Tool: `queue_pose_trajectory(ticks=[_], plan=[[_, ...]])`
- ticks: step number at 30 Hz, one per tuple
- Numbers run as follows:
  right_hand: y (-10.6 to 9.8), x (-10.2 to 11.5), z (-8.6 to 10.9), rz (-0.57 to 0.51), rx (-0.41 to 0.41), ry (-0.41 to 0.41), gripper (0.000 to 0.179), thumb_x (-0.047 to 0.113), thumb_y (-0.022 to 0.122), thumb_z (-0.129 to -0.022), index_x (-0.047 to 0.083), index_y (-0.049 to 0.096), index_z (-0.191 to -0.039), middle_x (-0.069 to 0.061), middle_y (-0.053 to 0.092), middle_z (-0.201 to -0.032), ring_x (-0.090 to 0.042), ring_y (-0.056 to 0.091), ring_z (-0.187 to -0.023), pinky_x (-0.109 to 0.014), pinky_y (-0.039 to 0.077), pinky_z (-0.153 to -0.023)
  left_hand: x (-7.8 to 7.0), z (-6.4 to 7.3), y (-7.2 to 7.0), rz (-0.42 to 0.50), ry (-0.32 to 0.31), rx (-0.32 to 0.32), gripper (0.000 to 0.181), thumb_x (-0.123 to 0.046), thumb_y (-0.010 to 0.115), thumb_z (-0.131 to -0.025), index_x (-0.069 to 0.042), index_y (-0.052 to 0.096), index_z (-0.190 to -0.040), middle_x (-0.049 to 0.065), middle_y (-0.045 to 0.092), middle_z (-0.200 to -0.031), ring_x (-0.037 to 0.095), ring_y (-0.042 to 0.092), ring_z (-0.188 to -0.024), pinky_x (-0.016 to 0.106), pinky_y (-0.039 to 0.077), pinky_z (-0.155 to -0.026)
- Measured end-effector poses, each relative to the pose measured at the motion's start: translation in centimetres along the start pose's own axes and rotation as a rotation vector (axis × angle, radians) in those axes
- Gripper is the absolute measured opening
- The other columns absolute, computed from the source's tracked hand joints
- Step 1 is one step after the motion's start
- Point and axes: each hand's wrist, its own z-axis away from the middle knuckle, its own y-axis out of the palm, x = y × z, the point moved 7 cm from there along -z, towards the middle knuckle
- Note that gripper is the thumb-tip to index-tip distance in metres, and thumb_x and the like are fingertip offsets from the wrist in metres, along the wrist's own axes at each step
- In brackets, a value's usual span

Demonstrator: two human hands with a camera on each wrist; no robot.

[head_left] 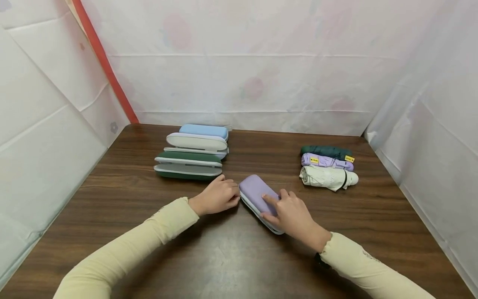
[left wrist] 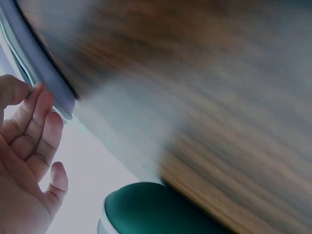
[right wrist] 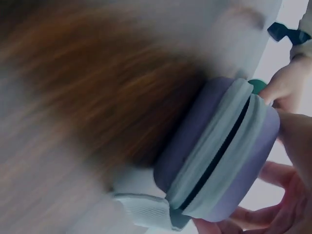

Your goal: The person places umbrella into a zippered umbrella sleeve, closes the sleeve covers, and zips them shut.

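A lavender zip case (head_left: 257,193) with pale zipper edging lies slantwise near the middle of the table. My right hand (head_left: 293,214) grips it from the right, its fingers over the lid and round the side. In the right wrist view, a dark gap runs between the two pale zipper bands of the case (right wrist: 243,170), and a pale strap (right wrist: 146,209) sticks out at one end. At the far left corner, my left hand (head_left: 220,195) pinches something tiny at the zipper edge, seemingly the zipper pull; thumb and index finger mostly hide it.
Left of centre stand an open green case (head_left: 190,157), an open lavender case with pale lining (head_left: 196,142) and a closed blue case (head_left: 204,130). Folded umbrellas lie at right: dark green (head_left: 325,151), lavender (head_left: 328,162) and white (head_left: 328,177). Pale sheets (head_left: 254,62) surround the wooden table (head_left: 373,249).
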Motion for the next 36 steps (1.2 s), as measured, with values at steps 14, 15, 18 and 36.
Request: queue_pose_trajectory(ticks=[14, 15, 18, 36], plan=[[-0.2, -0.2, -3.5, 0.132, 0.261, -0.659, 0.059, -0.004, 0.066, -0.084, 0.024, 0.056, -0.135, -0.006, 0.050, -0.138, -0.024, 0.046, -0.127, -0.042, 0.040, -0.098, 0.0, -0.3, 0.6, 0.034, -0.047, 0.032, 0.016, -0.012, 0.064, -0.084, -0.016, 0.059, -0.069, -0.006, 0.052, -0.068, 0.014, 0.050, -0.066, 0.031, 0.027, -0.063], [0.1, 0.1, -3.4, 0.159, 0.265, -0.722, 0.059, -0.003, 0.065, -0.085, 0.024, 0.054, -0.137, -0.005, 0.048, -0.141, -0.023, 0.043, -0.130, -0.042, 0.038, -0.101, 0.0, -0.3, 0.6, 0.035, -0.048, 0.039, 0.016, -0.012, 0.063, -0.085, -0.016, 0.060, -0.069, -0.006, 0.053, -0.068, 0.014, 0.050, -0.066, 0.031, 0.027, -0.062], [0.7, 1.1, -3.4, 0.211, 0.277, -0.831, 0.052, 0.005, 0.061, -0.089, 0.024, 0.053, -0.138, -0.003, 0.047, -0.142, -0.020, 0.041, -0.131, -0.041, 0.035, -0.104, -0.1, 0.0, 0.8, 0.031, -0.050, 0.056, 0.015, -0.014, 0.064, -0.085, -0.016, 0.062, -0.071, -0.005, 0.055, -0.070, 0.015, 0.052, -0.068, 0.031, 0.028, -0.062], [0.2, 0.5, -5.1, 0.128, 0.496, -0.597, 0.080, 0.013, 0.091, -0.061, 0.025, 0.058, -0.133, -0.005, 0.053, -0.133, -0.023, 0.058, -0.110, -0.035, 0.051, -0.082, -0.5, -1.7, 1.2, 0.006, -0.042, 0.100, 0.006, -0.017, 0.065, -0.090, -0.014, 0.068, -0.086, -0.003, 0.063, -0.083, 0.016, 0.057, -0.078, 0.033, 0.030, -0.065]])
